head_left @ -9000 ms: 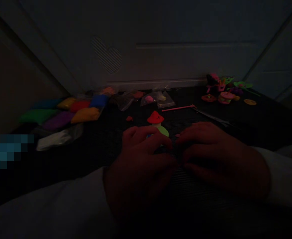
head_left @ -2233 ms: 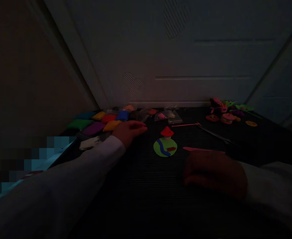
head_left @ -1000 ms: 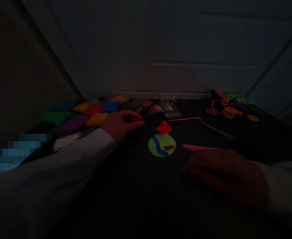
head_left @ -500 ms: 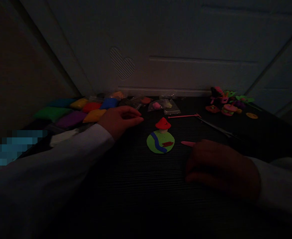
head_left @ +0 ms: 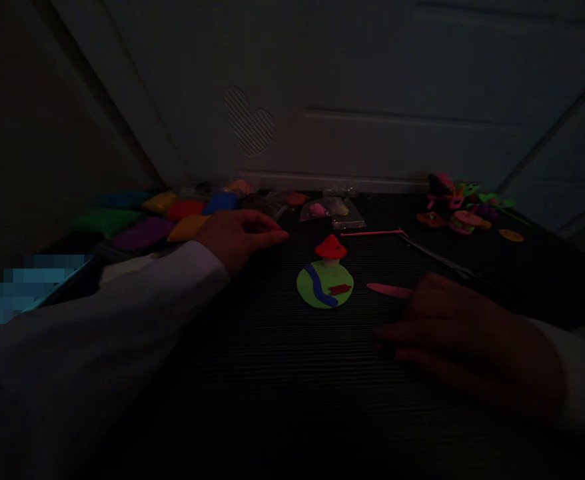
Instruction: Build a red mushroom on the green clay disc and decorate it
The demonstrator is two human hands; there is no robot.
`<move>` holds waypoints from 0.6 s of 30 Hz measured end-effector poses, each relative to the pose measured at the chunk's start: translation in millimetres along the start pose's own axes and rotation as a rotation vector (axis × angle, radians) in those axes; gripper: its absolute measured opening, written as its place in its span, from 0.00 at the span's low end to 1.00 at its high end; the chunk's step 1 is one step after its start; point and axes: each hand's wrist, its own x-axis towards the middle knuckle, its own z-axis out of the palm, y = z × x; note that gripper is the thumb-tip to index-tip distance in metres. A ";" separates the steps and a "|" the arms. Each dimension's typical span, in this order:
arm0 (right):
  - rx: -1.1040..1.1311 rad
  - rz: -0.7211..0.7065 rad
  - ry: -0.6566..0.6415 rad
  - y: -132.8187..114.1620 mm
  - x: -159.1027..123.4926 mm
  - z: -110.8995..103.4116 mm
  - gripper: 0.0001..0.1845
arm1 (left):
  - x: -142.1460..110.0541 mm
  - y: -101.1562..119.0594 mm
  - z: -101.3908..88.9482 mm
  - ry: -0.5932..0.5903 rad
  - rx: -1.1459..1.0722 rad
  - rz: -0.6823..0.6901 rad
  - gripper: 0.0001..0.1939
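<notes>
A round green clay base (head_left: 304,285) lies on the dark table, with a wavy blue strip and a small dark-red piece on it. At its back edge stands a little clay mushroom (head_left: 331,249) with a red cap and pale stem. My left hand (head_left: 235,239) hovers left of it, fingers stretched toward the right, nothing visible between them. Right of the base lies a pink modelling knife (head_left: 388,290). My right hand (head_left: 472,343) is over its right end, fingers loosely apart; whether they touch it is hard to see in the dim light.
Colourful clay packs (head_left: 145,232) are heaped at the back left. Small plastic bags (head_left: 347,212) sit by the white panel. Behind the mushroom lie a thin pink tool (head_left: 372,233) and scissors (head_left: 437,257). Several clay figures (head_left: 465,220) and a yellow disc (head_left: 511,235) stand back right.
My right hand has shifted right, its fingers loosening and uncovering more of the pink knife, which stays in place. My left hand has hardly moved. The view has tilted slightly.
</notes>
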 end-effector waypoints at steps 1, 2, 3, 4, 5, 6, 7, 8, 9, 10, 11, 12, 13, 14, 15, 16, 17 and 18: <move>-0.012 -0.008 0.004 -0.1 0.3 0.7 0.11 | 0.0 0.0 0.1 0.016 0.003 0.000 0.17; -0.020 -0.012 0.008 -0.3 0.9 1.7 0.11 | 0.0 -0.1 0.3 0.027 0.006 -0.004 0.17; -0.022 -0.010 0.012 -0.6 1.8 2.9 0.10 | -0.1 -0.3 0.7 0.035 0.007 -0.008 0.17; -0.020 0.000 0.015 -1.1 2.9 4.1 0.10 | -0.1 -0.5 1.1 0.040 0.006 -0.011 0.17; -0.015 0.015 0.016 -1.7 4.2 5.2 0.09 | 0.0 -0.6 1.5 0.044 0.007 -0.011 0.17; -0.006 0.030 0.010 -2.4 5.5 6.2 0.09 | 0.1 -0.7 1.6 0.043 0.010 -0.008 0.17; 0.007 0.043 -0.002 -3.2 6.8 6.9 0.08 | 0.2 -0.7 1.6 0.041 0.012 -0.002 0.17; 0.016 0.056 -0.012 -4.0 7.9 7.4 0.08 | 0.4 -0.7 1.5 0.039 0.012 0.004 0.17; 0.022 0.067 -0.018 -4.8 8.8 7.6 0.07 | 0.6 -0.6 1.3 0.035 0.010 0.007 0.17; 0.025 0.078 -0.020 -5.4 9.4 7.7 0.07 | 0.8 -0.4 1.0 0.028 0.007 0.006 0.17; 0.025 0.088 -0.017 -5.9 9.8 7.7 0.07 | 1.0 -0.4 0.9 0.025 -0.001 0.004 0.17; 0.022 0.099 -0.011 -6.2 9.9 7.6 0.06 | 1.2 -0.5 0.9 0.025 -0.013 -0.001 0.17; 0.018 0.107 -0.005 -6.3 9.7 7.6 0.06 | 1.4 -0.9 1.2 0.024 -0.027 -0.004 0.17; 0.014 0.112 -0.003 -6.2 9.4 7.7 0.05 | 1.8 -1.5 1.7 0.021 -0.042 -0.003 0.17; 0.009 0.113 -0.007 -6.0 8.8 7.8 0.06 | 2.3 -2.4 2.4 0.022 -0.059 0.000 0.17; -0.002 0.113 -0.015 -5.9 8.1 8.0 0.06 | 2.9 -3.6 3.3 0.025 -0.080 0.004 0.17; -0.016 0.106 -0.028 -5.9 7.3 8.3 0.07 | 3.6 -4.8 4.3 0.025 -0.100 0.007 0.17; -0.033 0.095 -0.041 -6.0 6.4 8.7 0.07 | 4.3 -6.1 5.2 0.022 -0.119 0.008 0.17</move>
